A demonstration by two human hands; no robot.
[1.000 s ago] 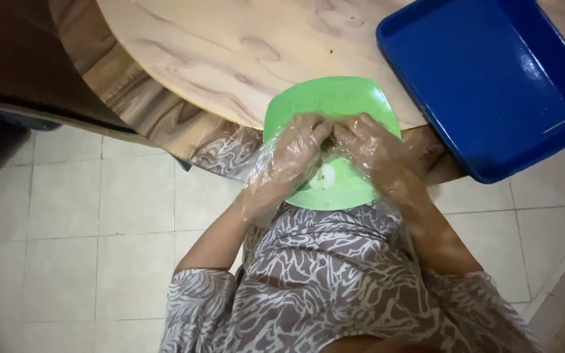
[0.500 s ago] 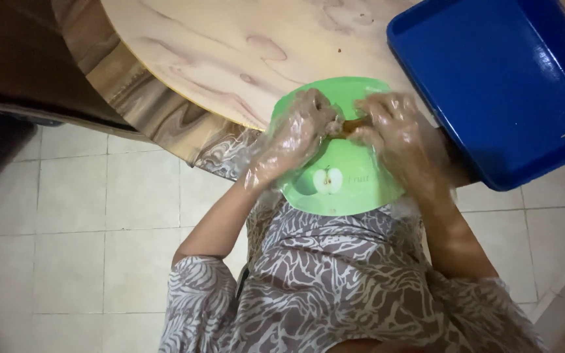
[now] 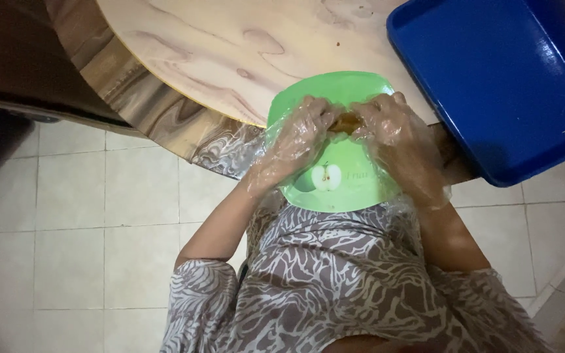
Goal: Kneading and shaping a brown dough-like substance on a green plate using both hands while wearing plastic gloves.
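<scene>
Both my hands wear loose clear plastic gloves. My left hand point(image 3: 299, 134) and my right hand point(image 3: 390, 127) meet over a green plastic plate point(image 3: 335, 189) at the near edge of a round wooden table point(image 3: 230, 52). Between the fingertips they pinch a small yellowish-brown piece of food point(image 3: 344, 122); most of it is hidden by the fingers. The plate has an apple picture on its near part and juts a little over the table edge.
A big blue plastic tray point(image 3: 492, 78) lies on the table just right of the plate, close to my right hand. White tiled floor point(image 3: 86, 248) spreads below and to the left. A dark piece of furniture point(image 3: 8, 59) stands at far left.
Both hands have moved from the near part of the plate toward its far half, uncovering the apple picture. The small piece of food now shows between the fingertips.
</scene>
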